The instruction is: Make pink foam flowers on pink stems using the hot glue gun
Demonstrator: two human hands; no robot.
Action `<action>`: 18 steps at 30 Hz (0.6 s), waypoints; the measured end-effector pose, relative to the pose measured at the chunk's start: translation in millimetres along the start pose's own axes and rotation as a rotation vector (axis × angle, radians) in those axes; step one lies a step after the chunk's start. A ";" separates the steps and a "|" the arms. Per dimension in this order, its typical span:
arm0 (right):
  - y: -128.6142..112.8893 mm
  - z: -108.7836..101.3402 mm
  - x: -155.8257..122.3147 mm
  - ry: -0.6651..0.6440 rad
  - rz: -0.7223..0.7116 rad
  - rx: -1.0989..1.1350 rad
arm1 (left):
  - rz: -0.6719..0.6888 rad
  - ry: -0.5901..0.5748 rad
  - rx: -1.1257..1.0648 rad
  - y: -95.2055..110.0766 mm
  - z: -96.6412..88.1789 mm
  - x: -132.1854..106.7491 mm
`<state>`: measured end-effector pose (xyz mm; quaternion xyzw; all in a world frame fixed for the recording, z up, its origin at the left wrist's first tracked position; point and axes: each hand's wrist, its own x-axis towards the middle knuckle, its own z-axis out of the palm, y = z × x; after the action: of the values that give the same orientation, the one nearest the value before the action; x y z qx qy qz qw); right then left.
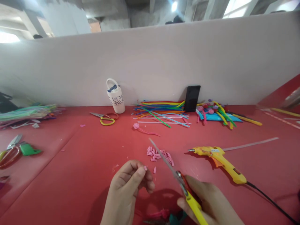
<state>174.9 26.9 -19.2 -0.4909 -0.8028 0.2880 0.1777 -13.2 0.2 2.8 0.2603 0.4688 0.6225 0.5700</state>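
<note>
My left hand [130, 186] pinches a small pink piece [145, 168] between thumb and forefinger; most of it is covered by the fingertips. In my right hand [208, 198] is a pair of scissors [175, 175] with yellow and red handles. Its blades point up and to the left, and they look closed together. Just beyond both hands lies a heap of small pink cut pieces [153, 153], partly behind the blades. One loose pink piece [154, 170] rests close to my left fingertips.
A yellow glue gun [217, 153] with a cord lies at right. Farther back are colourful pipe cleaners [161, 107], a pink flower on a stem [136, 126], other scissors [107, 120], a white tumbler [117, 100] and a black phone [192, 98]. More scissors [11, 153] lie at left.
</note>
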 end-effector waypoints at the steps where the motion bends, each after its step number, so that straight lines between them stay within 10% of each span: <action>1: 1.1 -2.4 1.9 0.004 0.017 0.039 | -0.006 0.002 0.047 0.7 -0.9 2.0; 9: 13.1 -14.2 12.4 0.052 0.085 0.060 | 0.171 -0.093 1.191 -21.3 -18.4 28.6; 18: 14.8 -14.3 14.6 0.067 0.089 -0.008 | 0.390 -0.319 1.428 -18.3 -25.7 45.9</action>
<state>186.4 49.2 -17.6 -0.5361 -0.7750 0.2757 0.1894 -36.6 35.0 -33.9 0.7314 0.6154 0.2118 0.2036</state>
